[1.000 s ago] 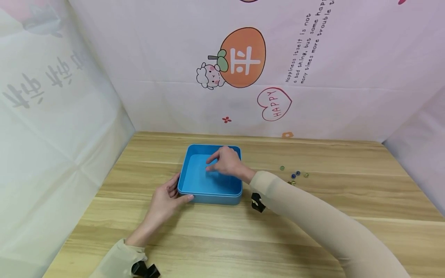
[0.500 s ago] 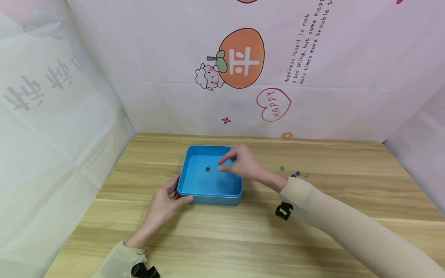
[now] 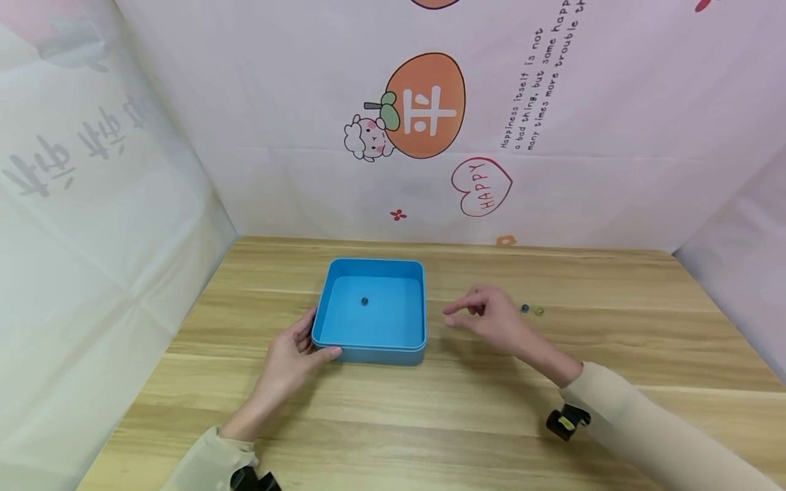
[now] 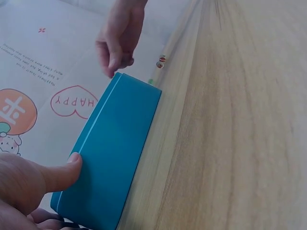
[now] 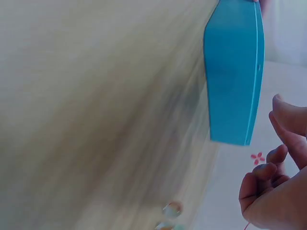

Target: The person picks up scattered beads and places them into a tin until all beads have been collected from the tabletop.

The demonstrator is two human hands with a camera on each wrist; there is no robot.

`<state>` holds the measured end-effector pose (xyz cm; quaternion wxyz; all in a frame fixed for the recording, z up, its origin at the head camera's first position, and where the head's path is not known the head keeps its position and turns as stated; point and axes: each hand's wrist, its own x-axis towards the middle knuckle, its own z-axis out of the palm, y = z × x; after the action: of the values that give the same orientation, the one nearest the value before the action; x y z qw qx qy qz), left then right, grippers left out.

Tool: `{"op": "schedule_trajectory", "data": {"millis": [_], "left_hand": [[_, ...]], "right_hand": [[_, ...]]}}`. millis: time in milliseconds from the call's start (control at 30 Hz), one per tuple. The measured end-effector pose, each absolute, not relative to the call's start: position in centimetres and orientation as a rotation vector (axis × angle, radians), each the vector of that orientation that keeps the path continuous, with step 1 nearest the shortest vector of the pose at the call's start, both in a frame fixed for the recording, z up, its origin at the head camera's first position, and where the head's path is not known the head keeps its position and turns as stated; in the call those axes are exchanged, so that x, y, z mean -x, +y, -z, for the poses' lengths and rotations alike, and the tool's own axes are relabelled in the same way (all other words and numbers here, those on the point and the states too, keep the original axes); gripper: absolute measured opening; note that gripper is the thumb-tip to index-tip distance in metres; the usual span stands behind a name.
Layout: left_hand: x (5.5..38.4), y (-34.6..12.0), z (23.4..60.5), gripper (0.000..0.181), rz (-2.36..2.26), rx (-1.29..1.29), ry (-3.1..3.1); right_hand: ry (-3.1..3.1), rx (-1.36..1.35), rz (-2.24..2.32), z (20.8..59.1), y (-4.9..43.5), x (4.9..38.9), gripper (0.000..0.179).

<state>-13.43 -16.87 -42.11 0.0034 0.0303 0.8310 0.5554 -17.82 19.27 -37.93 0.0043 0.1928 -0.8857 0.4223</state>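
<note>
A shallow blue square box (image 3: 381, 355) stands on the wooden table. My left hand (image 3: 288, 361) grips its near left corner, the thumb on the front wall and the fingers along the left side. One dark glass marble (image 3: 365, 301) lies on the box floor. Right of the box, my right hand (image 3: 494, 319) is in the air with thumb and forefinger a little apart and nothing between them. Just past it on the table are a blue marble (image 3: 525, 309) and a yellowish-green marble (image 3: 539, 311); the hand hides others. The right wrist view shows blurred marbles (image 5: 172, 208) below the hand.
The wooden table (image 3: 393, 423) runs back to a white printed cloth (image 3: 295, 191) hanging behind it. More cloth (image 3: 110, 273) hangs at the left side. A dark wrist camera (image 3: 566, 421) is strapped on the right sleeve.
My right hand has withdrawn from over the box and moved right, towards the marbles on the table. A dark marble now shows in the box. The left hand keeps its grip.
</note>
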Motion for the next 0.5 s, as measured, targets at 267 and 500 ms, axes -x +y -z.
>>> {"op": "schedule_trajectory", "data": {"millis": [267,500], "left_hand": [[13.3,-16.7,42.1,0.089,-1.765,-0.075,2.586],[13.2,-16.8,42.1,0.088,-1.770,-0.076,2.587]], "right_hand": [[-2.652,-0.563,-1.468,39.3,22.5,16.1,0.018],[-2.664,-0.425,-1.441,40.3,25.8,15.6,0.020]]}}
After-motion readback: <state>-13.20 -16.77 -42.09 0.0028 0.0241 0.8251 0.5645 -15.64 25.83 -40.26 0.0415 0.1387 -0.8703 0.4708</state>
